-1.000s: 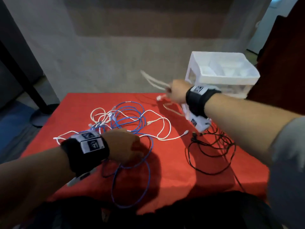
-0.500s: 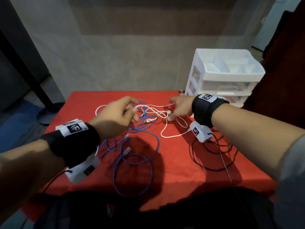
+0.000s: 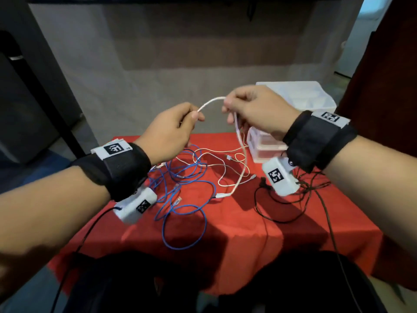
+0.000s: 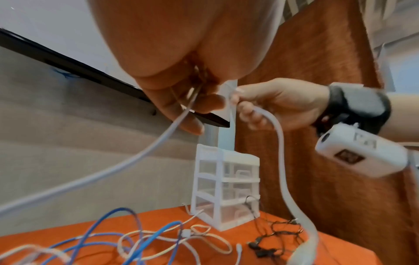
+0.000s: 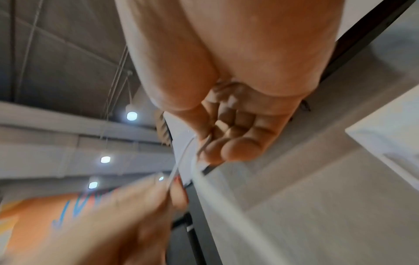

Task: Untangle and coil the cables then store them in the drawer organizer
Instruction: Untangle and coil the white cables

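**White cable lifted between 2 hands**

Blue cable (image 3: pixel 180 195) is lying tangled at 9 o'clock on the red tablecloth (image 3: pixel 248 240). The left hand (image 3: pixel 167 132) is pinching a white cable (image 3: pixel 211 102), the right hand (image 3: pixel 257 109) is gripping it too. Black cable (image 3: pixel 291 199) is lying at 3 o'clock, near the drawer organizer (image 3: pixel 300 96).

A white cable (image 3: pixel 211 102) is held raised above the table, arched in a short span, with its length hanging down to the red cloth. Blue cables (image 3: pixel 180 188), thin white cables (image 3: pixel 222 168) and a black cable (image 3: pixel 282 199) lie loosely tangled there. A white drawer organizer (image 3: pixel 316 98) stands upright at the far right.
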The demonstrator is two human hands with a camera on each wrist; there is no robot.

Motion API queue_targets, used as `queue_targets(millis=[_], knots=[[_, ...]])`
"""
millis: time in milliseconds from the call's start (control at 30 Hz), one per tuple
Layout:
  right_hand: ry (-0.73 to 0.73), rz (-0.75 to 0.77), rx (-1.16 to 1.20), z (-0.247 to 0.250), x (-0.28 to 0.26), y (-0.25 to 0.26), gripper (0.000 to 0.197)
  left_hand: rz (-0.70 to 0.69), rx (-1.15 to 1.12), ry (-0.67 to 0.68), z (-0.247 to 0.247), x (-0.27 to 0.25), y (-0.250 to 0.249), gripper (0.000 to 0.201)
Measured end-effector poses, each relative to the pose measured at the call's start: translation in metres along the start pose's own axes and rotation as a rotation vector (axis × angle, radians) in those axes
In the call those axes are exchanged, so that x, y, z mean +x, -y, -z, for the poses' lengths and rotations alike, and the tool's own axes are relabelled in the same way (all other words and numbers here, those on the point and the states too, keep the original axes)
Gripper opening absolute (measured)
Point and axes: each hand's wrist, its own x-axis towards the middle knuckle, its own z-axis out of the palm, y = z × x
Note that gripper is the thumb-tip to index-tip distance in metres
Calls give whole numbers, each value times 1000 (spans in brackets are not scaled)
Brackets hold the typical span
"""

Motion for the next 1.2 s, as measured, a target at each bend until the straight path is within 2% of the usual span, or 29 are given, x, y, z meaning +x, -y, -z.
queue_targets(millis=[133,200,267,333,400,500,600,767,833,933,1067,1200], knots=[[-348,46,26,42,-4,17,22,64,181,31,16,-15,21,25],[-467,38,42,61,-8,17,24,117,257,36,24,-22,33,26],[-520,36,25,72,-15,15,23,169,308,4,32,-26,40,27],[-463,1,-78,76,-24,11,22,205,290,-85,38,-25,42,28],[-316,-47,-133,70,-35,9,19,207,214,-181,41,-18,32,27],[-58,-73,-45,45,-46,12,16,199,-77,-260,38,-3,-7,23],[96,-66,88,8,-49,21,21,212,-448,-214,29,10,-62,17],[297,-92,394,-38,-46,39,15,186,-741,-76,16,16,-108,21],[291,-107,444,-44,-43,42,16,195,-827,-80,16,14,-114,22],[201,-127,509,-40,-40,42,11,197,-930,-114,20,12,-115,21],[68,-113,400,-23,-26,26,14,181,-641,-220,19,15,-93,18],[-83,-77,261,3,5,13,13,282,-421,-292,-7,17,-41,13]])
